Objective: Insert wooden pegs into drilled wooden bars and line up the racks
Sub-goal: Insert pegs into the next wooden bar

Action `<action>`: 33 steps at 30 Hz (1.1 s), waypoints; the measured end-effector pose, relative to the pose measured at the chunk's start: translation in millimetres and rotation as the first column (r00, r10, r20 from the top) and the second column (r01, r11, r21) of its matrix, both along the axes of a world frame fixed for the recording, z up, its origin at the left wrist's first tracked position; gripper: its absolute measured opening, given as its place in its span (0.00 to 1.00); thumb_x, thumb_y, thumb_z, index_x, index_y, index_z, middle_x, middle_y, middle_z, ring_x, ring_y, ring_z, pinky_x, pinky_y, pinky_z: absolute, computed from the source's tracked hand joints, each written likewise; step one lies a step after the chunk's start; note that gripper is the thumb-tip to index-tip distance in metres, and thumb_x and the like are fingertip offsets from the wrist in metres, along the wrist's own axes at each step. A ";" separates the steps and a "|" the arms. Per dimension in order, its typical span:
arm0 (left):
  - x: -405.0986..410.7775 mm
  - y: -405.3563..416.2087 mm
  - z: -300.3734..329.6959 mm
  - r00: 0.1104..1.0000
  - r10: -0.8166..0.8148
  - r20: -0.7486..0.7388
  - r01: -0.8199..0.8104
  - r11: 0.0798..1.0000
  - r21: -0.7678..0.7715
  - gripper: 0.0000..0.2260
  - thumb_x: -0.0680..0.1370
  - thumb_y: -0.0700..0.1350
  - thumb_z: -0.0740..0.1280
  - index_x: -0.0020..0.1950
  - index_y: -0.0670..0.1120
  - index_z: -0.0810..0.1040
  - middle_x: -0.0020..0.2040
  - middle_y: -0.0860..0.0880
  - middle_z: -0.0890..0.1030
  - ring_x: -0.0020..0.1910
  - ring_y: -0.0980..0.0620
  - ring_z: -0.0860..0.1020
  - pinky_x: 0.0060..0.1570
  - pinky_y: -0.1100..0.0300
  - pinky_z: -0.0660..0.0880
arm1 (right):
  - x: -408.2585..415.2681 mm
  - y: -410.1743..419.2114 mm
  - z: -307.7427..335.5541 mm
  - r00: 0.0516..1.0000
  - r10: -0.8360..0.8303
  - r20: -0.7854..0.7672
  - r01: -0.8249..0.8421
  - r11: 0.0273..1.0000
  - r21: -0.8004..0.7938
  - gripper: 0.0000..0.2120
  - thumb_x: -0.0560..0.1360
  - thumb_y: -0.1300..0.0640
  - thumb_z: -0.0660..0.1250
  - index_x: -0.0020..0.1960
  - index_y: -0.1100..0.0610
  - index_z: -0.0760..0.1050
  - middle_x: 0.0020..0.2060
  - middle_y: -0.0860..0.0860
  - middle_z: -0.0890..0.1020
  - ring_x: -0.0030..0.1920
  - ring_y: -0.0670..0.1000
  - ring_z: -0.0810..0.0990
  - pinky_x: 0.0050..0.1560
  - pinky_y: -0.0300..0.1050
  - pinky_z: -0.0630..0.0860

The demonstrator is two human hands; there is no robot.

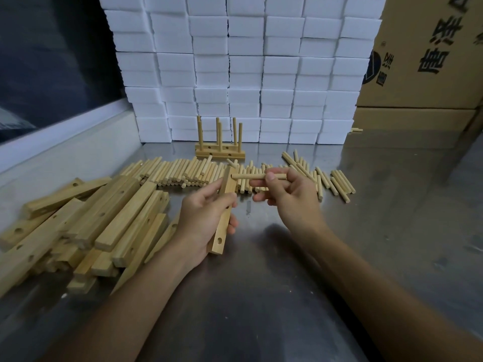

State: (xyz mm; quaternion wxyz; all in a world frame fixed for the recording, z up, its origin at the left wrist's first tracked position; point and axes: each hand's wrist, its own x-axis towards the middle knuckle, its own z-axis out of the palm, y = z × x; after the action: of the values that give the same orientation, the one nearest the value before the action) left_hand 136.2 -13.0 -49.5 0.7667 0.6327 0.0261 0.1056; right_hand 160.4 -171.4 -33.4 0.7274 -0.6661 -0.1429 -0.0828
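- Brushed metal table [287, 283], dull and reflective; wall of white foam blocks [245, 69] behind, printed cardboard boxes [428, 61] at right.
- Left hand [206, 218] grips a drilled bar [224, 212]: pale wood, square section, round holes in its face; long axis runs near to far, tilted slightly right, held above the table.
- Right hand [285, 194] pinches a peg [254, 176]: smooth round dowel, long axis left-right, its left end at the bar's far end.
- Loose pegs [183, 173] lie in a row across mid-table, more scattered at right.
- Heap of drilled bars [99, 218] at left, criss-crossed.
- One finished rack [220, 147] stands by the foam, pegs upright.
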 end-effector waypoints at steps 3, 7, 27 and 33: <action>0.2 0.7 -2.2 1.000 0.025 0.013 -0.025 0.999 0.031 0.17 0.76 0.37 0.71 0.57 0.59 0.81 0.33 0.50 0.81 0.26 0.50 0.75 0.23 0.61 0.72 | 0.9 -0.4 -1.2 0.987 -0.057 0.148 0.072 0.993 -0.099 0.04 0.80 0.65 0.64 0.54 0.62 0.77 0.42 0.55 0.86 0.37 0.49 0.85 0.40 0.37 0.80; 0.5 1.7 -4.9 0.999 0.033 0.016 -0.035 0.995 0.095 0.20 0.76 0.38 0.71 0.65 0.53 0.78 0.28 0.46 0.78 0.25 0.49 0.72 0.23 0.61 0.70 | 3.5 -5.5 -2.7 0.928 -0.109 0.355 0.212 0.941 -0.264 0.04 0.78 0.63 0.69 0.50 0.56 0.79 0.39 0.49 0.85 0.38 0.46 0.85 0.40 0.37 0.81; 2.0 3.5 -7.3 0.996 0.084 0.013 -0.084 0.955 0.285 0.22 0.77 0.39 0.70 0.70 0.51 0.75 0.24 0.46 0.76 0.22 0.52 0.71 0.25 0.61 0.71 | 9.8 -18.4 0.8 0.772 0.063 0.633 0.482 0.591 -0.647 0.12 0.81 0.57 0.64 0.44 0.62 0.81 0.33 0.52 0.79 0.33 0.53 0.75 0.37 0.52 0.74; -1.1 2.3 -7.7 0.995 0.081 0.062 -0.097 0.930 0.353 0.23 0.76 0.38 0.68 0.70 0.53 0.75 0.23 0.47 0.76 0.21 0.53 0.69 0.24 0.62 0.70 | 12.6 -19.2 0.4 0.893 0.005 0.450 0.329 0.675 -0.661 0.14 0.82 0.55 0.63 0.44 0.61 0.82 0.26 0.43 0.73 0.28 0.45 0.71 0.33 0.41 0.68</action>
State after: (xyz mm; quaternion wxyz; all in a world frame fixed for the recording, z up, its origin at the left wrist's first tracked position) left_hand 135.1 -10.7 -57.1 0.6343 0.7566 0.0175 0.1578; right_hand 173.0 -190.6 -33.0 0.3480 -0.8739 -0.2538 -0.2253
